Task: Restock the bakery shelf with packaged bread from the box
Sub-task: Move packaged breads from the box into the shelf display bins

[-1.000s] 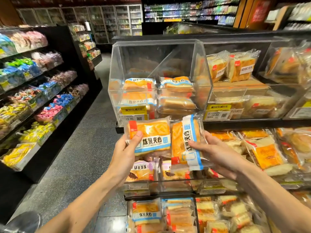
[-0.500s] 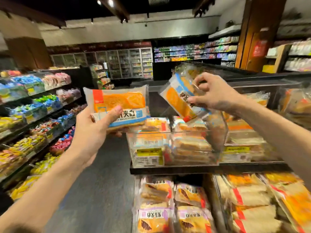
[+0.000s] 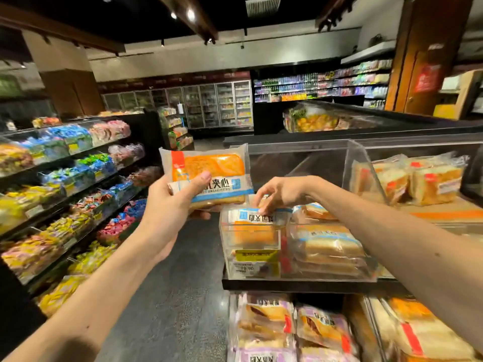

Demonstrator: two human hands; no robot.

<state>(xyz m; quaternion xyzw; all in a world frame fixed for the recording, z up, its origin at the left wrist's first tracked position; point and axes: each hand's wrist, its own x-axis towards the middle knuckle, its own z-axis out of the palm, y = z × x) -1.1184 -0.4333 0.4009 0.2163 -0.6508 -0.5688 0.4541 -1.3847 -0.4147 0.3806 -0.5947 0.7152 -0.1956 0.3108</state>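
My left hand (image 3: pixel 167 212) grips a packaged bread (image 3: pixel 209 173) with an orange top and a blue-and-white label, upright in the air left of the shelf. My right hand (image 3: pixel 279 194) reaches down into the clear acrylic bin (image 3: pixel 223 246) on the upper shelf. Its fingertips pinch the far edge of a second bread pack (image 3: pixel 251 218), which lies flat on the left stack inside. More packs of the same bread (image 3: pixel 329 246) fill the bin's right half. No box is in view.
A neighbouring clear bin (image 3: pixel 350 163) to the right holds other wrapped bread (image 3: pixel 418 178). The shelf below carries purple-labelled packs (image 3: pixel 266 322). Candy shelves (image 3: pixel 65 178) line the left side of the grey aisle floor (image 3: pixel 170 296).
My right hand has come down from above the bin and laid its pack on the left stack. My left hand has moved its pack right, closer to the bin.
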